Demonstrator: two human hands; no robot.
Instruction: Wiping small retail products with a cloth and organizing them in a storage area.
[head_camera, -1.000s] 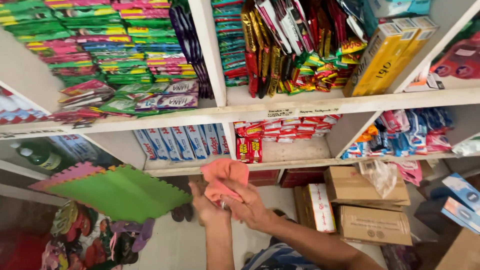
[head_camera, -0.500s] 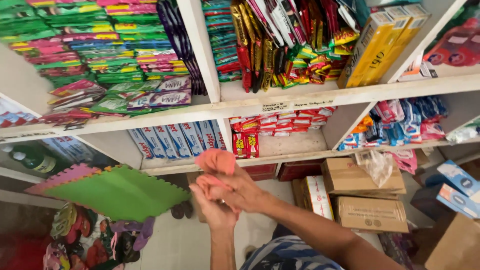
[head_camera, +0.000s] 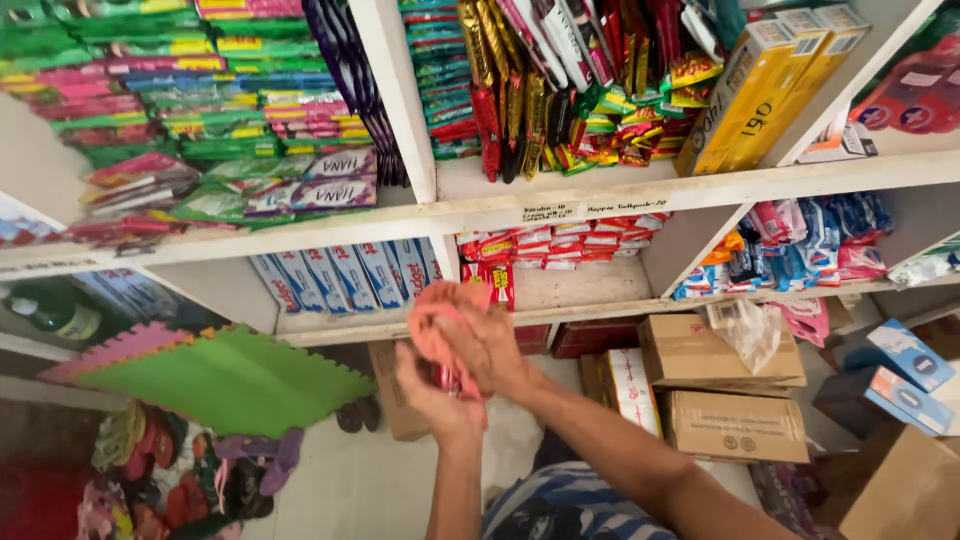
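Both my hands meet in front of the lower shelf, bunching up a pinkish-red cloth (head_camera: 440, 315). My left hand (head_camera: 432, 392) grips it from below, fingers curled around the hanging part. My right hand (head_camera: 488, 345) presses on it from the right, its forearm running down to the lower right. Behind the cloth stands a white shelf (head_camera: 560, 205) with red packets (head_camera: 540, 245) stacked in the compartment just beyond my hands.
Upper compartments hold stacked colourful sachets (head_camera: 200, 90), hanging snack packets (head_camera: 560, 80) and yellow boxes (head_camera: 760, 90). Blue-white boxes (head_camera: 350, 275) line the lower left shelf. Cardboard cartons (head_camera: 730, 385) sit on the floor right. A green foam mat (head_camera: 225, 380) and sandals (head_camera: 190, 475) lie left.
The cloth went from spread and held up to gathered into a wad between both hands. The view has shifted slightly down and right.
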